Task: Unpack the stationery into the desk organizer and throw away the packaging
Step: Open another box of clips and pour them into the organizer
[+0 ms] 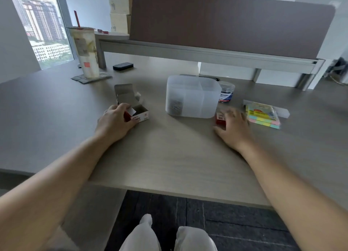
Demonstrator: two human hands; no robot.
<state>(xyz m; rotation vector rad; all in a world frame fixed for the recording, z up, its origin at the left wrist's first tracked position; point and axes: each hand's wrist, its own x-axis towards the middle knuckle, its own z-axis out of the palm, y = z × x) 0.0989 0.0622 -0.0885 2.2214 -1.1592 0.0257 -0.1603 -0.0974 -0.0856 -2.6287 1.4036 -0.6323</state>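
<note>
On the tabletop (178, 156), the left hand (114, 122) grips the opened red-and-white cardboard box (139, 114), light and easily crushed, so best held by its side walls. Right of it stands the translucent desk organizer (192, 96), paper clips already in one compartment. The right hand (233, 128) rests, fingers spread, on a second small red box (220, 118) that looks stiff and light; whether it grasps it is blurred.

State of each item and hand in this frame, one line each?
Left hand: grips the opened box.
Opened box: flaps up, looks empty.
Right hand: on the second box, grip blurred.
Second box: looks closed.
Organizer: holds metal clips.
Jar: lidded.
Sticky notes: wrapped.
</note>
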